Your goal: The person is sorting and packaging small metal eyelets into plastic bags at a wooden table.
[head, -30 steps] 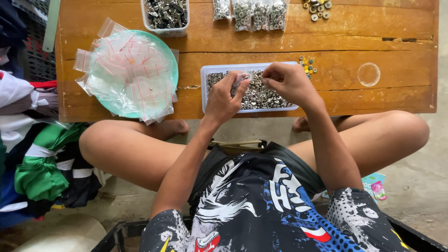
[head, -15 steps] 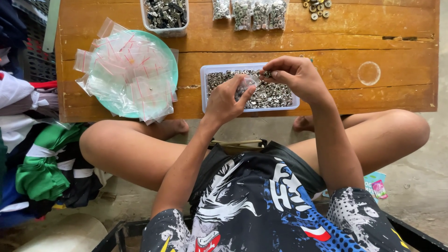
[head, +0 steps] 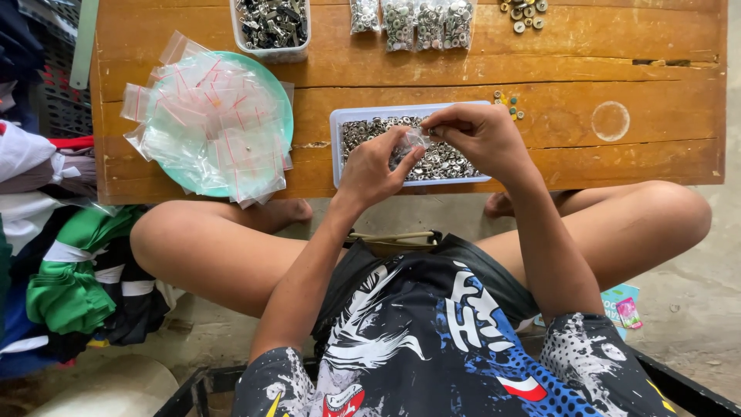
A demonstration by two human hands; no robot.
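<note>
Both hands over shallow white plastic tray (head: 336,147) of small silver metal fasteners (head: 451,162), near edge of wooden table (head: 633,69).
Left hand (head: 374,166) fingers pinch small clear plastic bag (head: 414,140); right hand (head: 478,135) fingertips closed at the bag's mouth, contents unclear.

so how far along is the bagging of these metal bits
Done: four filled bags lie along the table's far edge. In hand: left hand holds a small clear bag while right hand works at its mouth. Left: a tray of metal rings and empty bags.
</note>
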